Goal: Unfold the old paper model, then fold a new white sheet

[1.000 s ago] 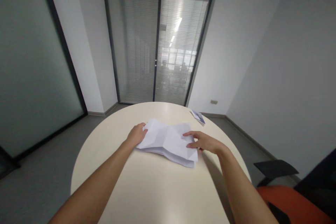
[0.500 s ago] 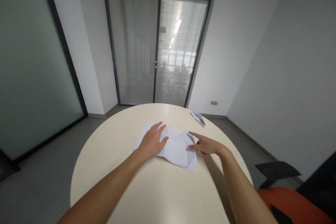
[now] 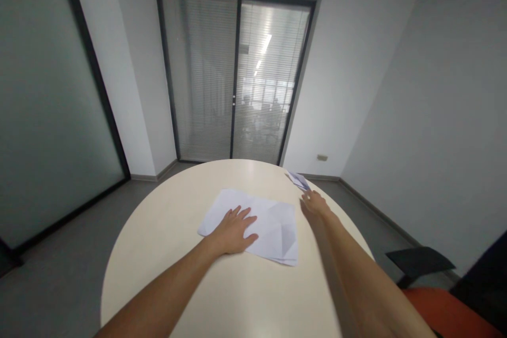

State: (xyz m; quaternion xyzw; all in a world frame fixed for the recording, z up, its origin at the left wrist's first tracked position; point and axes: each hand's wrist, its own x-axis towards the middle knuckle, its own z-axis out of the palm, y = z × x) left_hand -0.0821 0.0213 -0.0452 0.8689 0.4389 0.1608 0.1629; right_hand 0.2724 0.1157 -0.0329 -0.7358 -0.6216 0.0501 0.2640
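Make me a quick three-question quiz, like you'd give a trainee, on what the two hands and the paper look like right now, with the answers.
1. Multiple choice: what lies under the left hand?
A) a keyboard
B) a creased white paper
C) a mug

2. True or false: the left hand is clenched into a fist.

3. Open question: which thing is the right hand nearest to?

Key:
1. B.
2. False; its fingers are spread.
3. The small folded paper near the far edge of the table, on the right; whether the fingers touch it is hard to tell.
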